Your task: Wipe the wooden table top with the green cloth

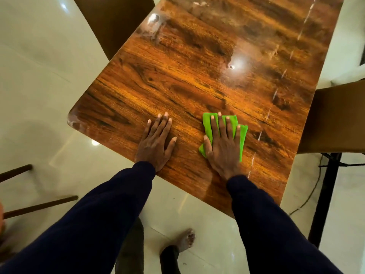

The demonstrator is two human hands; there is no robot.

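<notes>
Wooden table top (197,86): right hand (223,149) flat on green cloth (207,123), fingers (220,125) straight; left hand (156,143) flat, fingers spread.

1. Open wood runs across the tabletop (197,76) from the fingertips of both hands to its far edge.
2. The left hand (157,141) lies flat by the near edge. The right hand (223,143) lies flat on the green cloth (243,135), with a bare strip between them.
3. A brown chair (116,22) closes off the far part of the left edge.
4. A second brown chair (335,119) stands against the right edge, near the cloth.
5. Two wooden rods (39,206) jut over the floor, well apart from the near-left corner.
</notes>
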